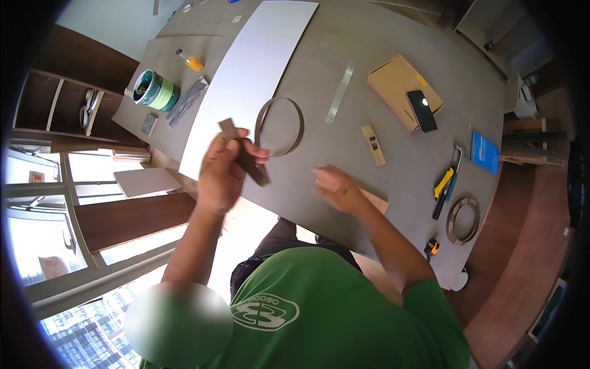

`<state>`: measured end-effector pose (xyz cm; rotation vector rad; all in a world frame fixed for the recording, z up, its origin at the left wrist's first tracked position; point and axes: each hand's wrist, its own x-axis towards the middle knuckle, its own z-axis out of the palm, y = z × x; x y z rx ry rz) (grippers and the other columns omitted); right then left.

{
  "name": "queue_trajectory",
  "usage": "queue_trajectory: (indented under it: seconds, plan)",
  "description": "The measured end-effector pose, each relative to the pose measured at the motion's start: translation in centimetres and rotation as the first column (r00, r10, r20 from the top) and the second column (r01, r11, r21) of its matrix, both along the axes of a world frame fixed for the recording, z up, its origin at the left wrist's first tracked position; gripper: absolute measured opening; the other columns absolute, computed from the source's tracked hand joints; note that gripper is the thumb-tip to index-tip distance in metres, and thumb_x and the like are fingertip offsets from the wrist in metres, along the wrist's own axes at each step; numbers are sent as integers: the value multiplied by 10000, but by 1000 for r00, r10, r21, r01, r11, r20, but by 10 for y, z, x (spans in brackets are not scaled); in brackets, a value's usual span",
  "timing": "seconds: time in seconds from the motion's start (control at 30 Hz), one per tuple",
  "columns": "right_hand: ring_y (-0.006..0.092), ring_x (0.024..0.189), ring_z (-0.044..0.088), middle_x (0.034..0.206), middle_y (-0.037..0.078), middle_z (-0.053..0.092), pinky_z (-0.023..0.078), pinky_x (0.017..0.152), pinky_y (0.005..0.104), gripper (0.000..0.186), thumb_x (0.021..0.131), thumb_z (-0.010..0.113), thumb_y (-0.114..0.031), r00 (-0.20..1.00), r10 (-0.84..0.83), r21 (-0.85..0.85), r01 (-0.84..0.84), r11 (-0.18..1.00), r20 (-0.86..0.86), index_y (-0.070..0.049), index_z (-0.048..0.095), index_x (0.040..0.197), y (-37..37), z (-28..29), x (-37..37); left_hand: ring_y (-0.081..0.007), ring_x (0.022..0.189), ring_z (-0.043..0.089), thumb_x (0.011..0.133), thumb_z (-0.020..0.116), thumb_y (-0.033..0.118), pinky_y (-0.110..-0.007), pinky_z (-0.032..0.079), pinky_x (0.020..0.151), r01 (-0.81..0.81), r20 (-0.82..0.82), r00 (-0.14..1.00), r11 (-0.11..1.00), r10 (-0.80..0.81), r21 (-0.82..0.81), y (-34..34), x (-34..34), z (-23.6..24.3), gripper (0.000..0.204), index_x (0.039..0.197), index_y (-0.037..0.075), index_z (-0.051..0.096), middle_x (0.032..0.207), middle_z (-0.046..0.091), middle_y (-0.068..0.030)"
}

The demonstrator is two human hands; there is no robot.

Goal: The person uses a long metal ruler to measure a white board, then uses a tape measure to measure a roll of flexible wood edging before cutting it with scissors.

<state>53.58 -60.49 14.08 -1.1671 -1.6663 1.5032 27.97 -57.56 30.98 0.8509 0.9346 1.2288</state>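
Note:
In my left hand (222, 169), closed over the table's near edge, is a brown strip of edge banding (255, 170), whose ends stick out above and below the fingers. Just beyond that hand a thin brown band curves into a round loop (300, 126), partly over the white panel (258, 55). Whether loop and strip are one piece I cannot tell. My right hand (337, 187) hovers over the grey table (319, 212), apart from the loop, its fingers drawn together and slightly blurred. Anything pinched there is too small to make out.
Right of the loop lie a clear ruler (341, 92), a wooden hand plane (373, 145) and a cardboard box (399, 86) with a phone (421, 111). Cutting tools (445, 184), a banding coil (462, 221) and a tape measure (432, 248) line the right. A green bucket (157, 91) stands far left.

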Motion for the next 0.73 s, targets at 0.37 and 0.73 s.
queue_trajectory:
  seconds: [0.37,0.73]
  plan:
    - [78,571,544,637,26,582,418,532,259,190,866,714,-152,962,-256,-91,247,965,-97,-27,580,814,35,72,-166,-277,958,690,968,598,132,-437,587,836,-173,135,969,957,208,-233,45,-74,-59,190,1098,-5,584,1012,675,-148]
    - [100,634,597,700,28,625,481,598,276,163,886,685,-162,926,-352,-126,368,921,133,-44,626,981,59,74,-272,-209,830,699,918,695,194,-370,583,742,96,249,968,950,-19,-299,103,-195,-95,151,954,68,622,918,698,-88]
